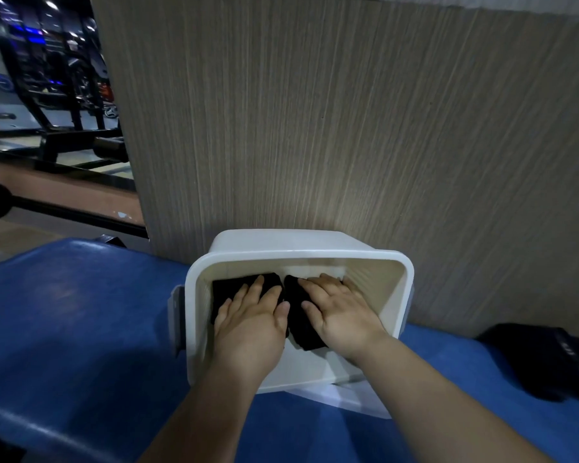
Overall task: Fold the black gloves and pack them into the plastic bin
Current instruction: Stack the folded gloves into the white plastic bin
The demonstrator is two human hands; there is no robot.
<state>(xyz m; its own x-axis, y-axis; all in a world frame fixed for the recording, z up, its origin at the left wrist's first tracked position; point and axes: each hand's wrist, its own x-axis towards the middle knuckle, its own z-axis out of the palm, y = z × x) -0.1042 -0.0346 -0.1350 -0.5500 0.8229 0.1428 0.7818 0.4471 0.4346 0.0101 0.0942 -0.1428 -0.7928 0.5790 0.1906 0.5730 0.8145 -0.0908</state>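
Note:
A white plastic bin (301,253) stands on a blue padded bench, pushed against a wood-grain wall. Two folded black gloves lie side by side on its floor. The left glove (226,290) is under my left hand (253,317), which rests flat on it with fingers spread. The right glove (303,324) is under my right hand (340,310), also flat with fingers spread. Both palms press down; neither hand curls around anything. Much of each glove is hidden beneath the hands.
The blue bench (81,322) extends left and right of the bin. A black bag or garment (545,359) lies on the bench at the right. The wall (348,128) rises directly behind the bin. Dark gym equipment (47,95) stands at far left.

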